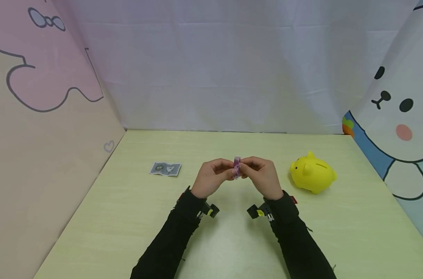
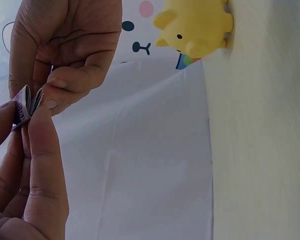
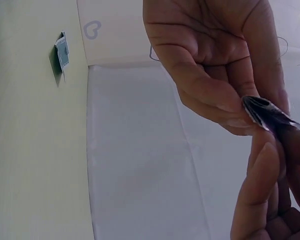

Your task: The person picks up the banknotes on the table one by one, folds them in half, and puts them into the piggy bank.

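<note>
Between both hands, above the middle of the table, is a purple banknote (image 1: 237,167) folded into a narrow strip. My left hand (image 1: 213,176) pinches it from the left with thumb and fingers. From the other side my right hand (image 1: 262,174) pinches the same strip. In the left wrist view the folded layers of the banknote (image 2: 23,106) show as a small stack at the fingertips. The right wrist view shows the folded end of the banknote (image 3: 265,111) between the fingers of both hands; part of it is hidden by them.
A yellow piggy bank (image 1: 312,173) with a slot on its back stands on the table to the right. Left of the hands lies a grey-green banknote (image 1: 165,169), creased and slightly raised. White cloth (image 1: 211,77) hangs behind the table (image 1: 103,232).
</note>
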`<state>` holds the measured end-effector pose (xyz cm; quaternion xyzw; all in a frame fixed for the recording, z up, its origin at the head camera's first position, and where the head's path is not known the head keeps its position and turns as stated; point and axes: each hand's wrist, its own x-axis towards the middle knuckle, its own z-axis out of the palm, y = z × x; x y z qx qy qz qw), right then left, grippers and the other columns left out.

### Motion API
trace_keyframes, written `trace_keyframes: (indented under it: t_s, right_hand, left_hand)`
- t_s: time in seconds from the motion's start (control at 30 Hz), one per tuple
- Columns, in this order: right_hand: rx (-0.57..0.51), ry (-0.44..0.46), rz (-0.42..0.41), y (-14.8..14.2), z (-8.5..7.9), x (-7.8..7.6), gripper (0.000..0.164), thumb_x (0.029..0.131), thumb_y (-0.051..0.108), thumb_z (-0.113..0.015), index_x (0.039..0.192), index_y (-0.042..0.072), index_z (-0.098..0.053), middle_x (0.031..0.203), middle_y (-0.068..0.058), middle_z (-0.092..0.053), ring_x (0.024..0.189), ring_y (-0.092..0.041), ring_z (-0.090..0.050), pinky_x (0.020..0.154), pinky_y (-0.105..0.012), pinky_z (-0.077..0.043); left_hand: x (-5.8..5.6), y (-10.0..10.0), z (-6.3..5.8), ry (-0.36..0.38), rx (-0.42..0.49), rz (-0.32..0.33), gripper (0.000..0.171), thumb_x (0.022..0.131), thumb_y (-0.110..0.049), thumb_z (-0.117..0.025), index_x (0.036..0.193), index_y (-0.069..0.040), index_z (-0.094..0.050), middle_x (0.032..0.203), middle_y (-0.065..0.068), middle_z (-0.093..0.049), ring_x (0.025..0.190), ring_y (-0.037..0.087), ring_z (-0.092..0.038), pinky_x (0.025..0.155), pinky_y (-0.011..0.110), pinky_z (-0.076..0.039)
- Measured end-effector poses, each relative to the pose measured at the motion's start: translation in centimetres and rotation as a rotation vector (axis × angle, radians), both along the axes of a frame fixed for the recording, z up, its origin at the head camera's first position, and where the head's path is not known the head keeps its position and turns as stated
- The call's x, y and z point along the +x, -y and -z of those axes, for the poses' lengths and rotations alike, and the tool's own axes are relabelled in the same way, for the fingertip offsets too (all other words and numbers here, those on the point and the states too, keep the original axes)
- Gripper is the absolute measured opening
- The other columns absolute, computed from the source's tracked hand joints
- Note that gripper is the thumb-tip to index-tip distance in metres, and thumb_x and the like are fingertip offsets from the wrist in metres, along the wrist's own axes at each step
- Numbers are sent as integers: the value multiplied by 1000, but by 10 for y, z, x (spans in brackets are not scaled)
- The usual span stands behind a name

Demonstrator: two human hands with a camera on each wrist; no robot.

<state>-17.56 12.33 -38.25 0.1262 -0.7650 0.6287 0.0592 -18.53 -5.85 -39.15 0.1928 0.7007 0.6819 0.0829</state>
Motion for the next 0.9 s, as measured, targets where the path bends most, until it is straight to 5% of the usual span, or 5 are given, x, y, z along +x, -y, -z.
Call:
trace_keyframes:
  t_s: [0.4, 0.9]
  right_hand:
    - [25, 11, -24, -3, -3, 1, 29, 101, 21, -56, 109, -3, -71, 97, -23, -71, 74, -11, -66, 71, -23, -58]
    - [44, -14, 3, -2, -2, 1, 23, 94, 18, -67, 107, 0, -72, 99, -20, -71, 74, -12, -63, 72, -22, -56]
  left_hand:
    - [1, 0, -2, -37, -38, -30, 20, 94, -8, -64, 110, 5, -67, 106, 22, -69, 81, 7, -68, 80, 32, -60]
    - [5, -1, -5, -42, -67, -29, 19, 93, -10, -66, 106, 4, -68, 100, 21, -70, 78, 8, -67, 79, 30, -60]
